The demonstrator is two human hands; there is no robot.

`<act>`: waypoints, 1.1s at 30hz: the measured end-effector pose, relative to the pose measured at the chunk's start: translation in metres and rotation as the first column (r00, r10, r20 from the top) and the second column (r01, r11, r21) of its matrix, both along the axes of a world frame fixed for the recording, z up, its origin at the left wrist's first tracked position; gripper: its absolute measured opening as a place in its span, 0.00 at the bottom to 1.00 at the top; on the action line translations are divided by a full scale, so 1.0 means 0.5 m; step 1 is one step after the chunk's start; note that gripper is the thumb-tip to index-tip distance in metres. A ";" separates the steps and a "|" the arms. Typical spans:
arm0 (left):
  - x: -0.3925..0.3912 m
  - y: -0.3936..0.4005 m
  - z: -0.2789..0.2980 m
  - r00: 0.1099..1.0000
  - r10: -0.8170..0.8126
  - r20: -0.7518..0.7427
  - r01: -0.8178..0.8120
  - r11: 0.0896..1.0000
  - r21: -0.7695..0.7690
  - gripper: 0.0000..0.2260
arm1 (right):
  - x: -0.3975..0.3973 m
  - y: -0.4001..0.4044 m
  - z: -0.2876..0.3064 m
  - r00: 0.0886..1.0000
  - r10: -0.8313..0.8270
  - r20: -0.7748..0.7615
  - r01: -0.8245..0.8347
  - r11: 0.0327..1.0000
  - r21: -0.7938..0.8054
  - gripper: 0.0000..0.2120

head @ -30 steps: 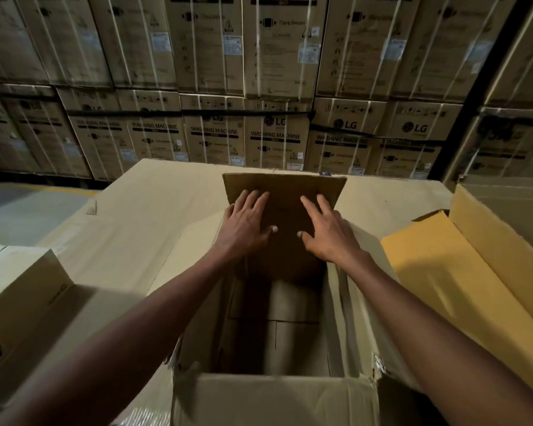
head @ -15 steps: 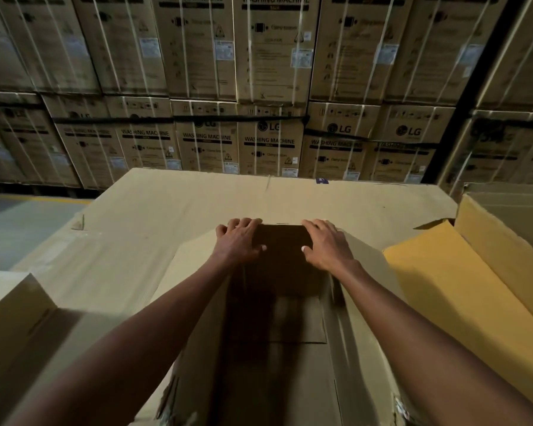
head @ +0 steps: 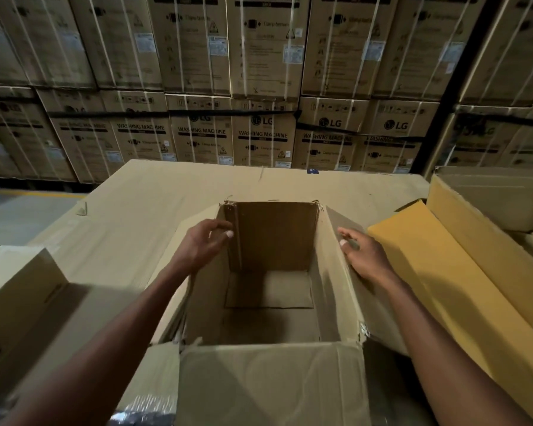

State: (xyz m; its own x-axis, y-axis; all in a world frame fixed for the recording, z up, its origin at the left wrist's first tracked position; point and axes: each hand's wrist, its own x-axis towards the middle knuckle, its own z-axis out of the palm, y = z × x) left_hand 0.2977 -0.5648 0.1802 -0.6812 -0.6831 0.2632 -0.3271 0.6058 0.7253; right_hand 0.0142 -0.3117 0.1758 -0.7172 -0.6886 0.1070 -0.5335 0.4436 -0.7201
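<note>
An open brown cardboard box (head: 268, 382) stands right in front of me, its near flap folded toward me and its inside empty down to the bottom (head: 268, 302). My left hand (head: 205, 245) hovers at the top of the box's left wall, fingers loosely curled and thumb at the wall's edge; I cannot tell whether it pinches the cardboard. My right hand (head: 365, 256) lies with relaxed fingers on the right flap (head: 336, 278), which leans outward.
A wide flat cardboard sheet (head: 166, 198) lies under and behind the box. A yellow-lined open carton (head: 450, 290) sits on the right, a pale box (head: 16, 290) on the left. Stacked washing machine cartons (head: 262, 136) wall off the back.
Both hands pushed the far flap down and back, then moved apart to the box's left and right sides. The box's inside now shows fully.
</note>
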 end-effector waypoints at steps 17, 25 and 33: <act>0.313 0.098 -0.069 0.990 0.139 -0.009 -0.117 0.864 0.490 0.14 | 0.105 0.276 -0.044 0.934 -0.012 0.358 0.078 0.983 -0.168 0.19; 0.350 0.069 0.042 0.993 0.114 -0.030 -0.103 0.964 0.244 0.08 | 0.098 0.289 0.095 0.973 -0.009 0.232 0.044 0.988 -0.148 0.19; 0.283 0.080 0.183 0.981 -0.011 0.194 0.013 1.000 -0.008 0.11 | 0.126 0.228 0.242 0.991 0.110 0.082 -0.110 0.994 -0.009 0.13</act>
